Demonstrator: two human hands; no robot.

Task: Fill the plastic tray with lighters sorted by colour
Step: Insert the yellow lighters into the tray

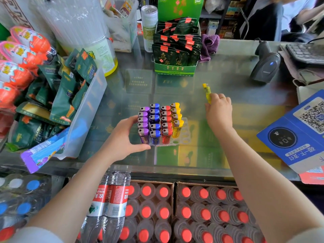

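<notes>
Here, right hand (218, 109) gripping yellow lighter (207, 92), barcode scanner (265, 67) beyond, left hand (126, 135) steadying tray (184, 139)

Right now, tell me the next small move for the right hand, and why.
Probably carry the yellow lighter in the right hand over to the tray and stand it in the yellow column's empty front slot. That column looks one short of the others, and the left hand steadies the tray.

The right hand (219, 111) hides the lower half of the yellow lighter (206, 90).
</notes>
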